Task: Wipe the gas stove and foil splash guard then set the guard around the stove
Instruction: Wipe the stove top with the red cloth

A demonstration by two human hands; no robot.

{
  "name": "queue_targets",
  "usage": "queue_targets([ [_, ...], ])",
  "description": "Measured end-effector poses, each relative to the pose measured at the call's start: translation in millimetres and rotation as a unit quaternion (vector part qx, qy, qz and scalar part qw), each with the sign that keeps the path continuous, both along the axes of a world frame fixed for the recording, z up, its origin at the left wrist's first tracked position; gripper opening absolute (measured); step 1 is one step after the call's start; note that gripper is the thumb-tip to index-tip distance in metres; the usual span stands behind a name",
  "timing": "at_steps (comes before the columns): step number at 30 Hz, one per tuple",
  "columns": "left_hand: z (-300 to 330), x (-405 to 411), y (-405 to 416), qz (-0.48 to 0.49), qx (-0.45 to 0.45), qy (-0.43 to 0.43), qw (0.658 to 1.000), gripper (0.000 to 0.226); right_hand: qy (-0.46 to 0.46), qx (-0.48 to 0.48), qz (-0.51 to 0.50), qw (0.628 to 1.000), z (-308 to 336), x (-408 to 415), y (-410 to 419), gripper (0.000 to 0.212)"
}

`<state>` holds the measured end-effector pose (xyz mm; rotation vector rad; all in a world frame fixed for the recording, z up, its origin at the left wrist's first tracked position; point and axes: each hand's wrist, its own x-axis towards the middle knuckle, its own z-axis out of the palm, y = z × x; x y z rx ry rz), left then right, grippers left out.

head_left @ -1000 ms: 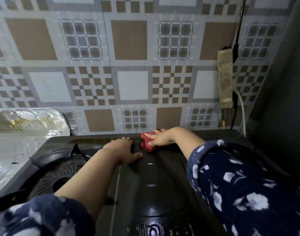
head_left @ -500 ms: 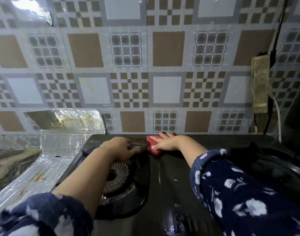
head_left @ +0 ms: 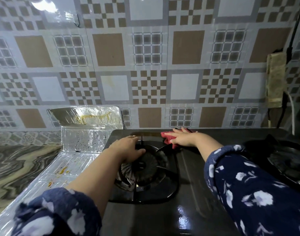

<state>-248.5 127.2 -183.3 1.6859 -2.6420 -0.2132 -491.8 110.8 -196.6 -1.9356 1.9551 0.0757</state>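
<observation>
The black gas stove (head_left: pixel 188 193) fills the lower middle of the head view, its top glossy and wet-looking. My right hand (head_left: pixel 183 138) presses a red cloth (head_left: pixel 168 140) flat on the stove's back edge, near the wall. My left hand (head_left: pixel 128 149) rests on the pan support of the left burner (head_left: pixel 144 169), fingers curled over a prong. The foil splash guard (head_left: pixel 81 140) lies to the left of the stove, one panel flat on the counter, one leaning on the wall, with yellow-brown stains.
A second burner (head_left: pixel 289 160) sits at the far right of the stove. The marbled counter (head_left: pixel 18 167) extends left. A stained power strip (head_left: pixel 275 79) with cables hangs on the patterned tile wall (head_left: pixel 145 65) at right.
The view has shifted left, bringing the left burner and foil guard into sight. My right hand keeps the red cloth on the stove's back edge; my left hand has moved onto the left burner's support.
</observation>
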Motion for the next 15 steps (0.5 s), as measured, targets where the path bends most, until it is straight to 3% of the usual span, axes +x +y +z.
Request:
queue_targets([
  [6, 3.1, 20.8, -22.7, 0.049, 0.024, -0.03, 0.998, 0.073, -0.006, 0.04, 0.042, 0.998, 5.2, 1.2, -26.9, 0.05],
  [15, -7.0, 44.9, -29.6, 0.106, 0.048, -0.002, 0.993, 0.082, 0.043, 0.091, 0.15, 0.984, 13.8, 42.7, -73.0, 0.057],
])
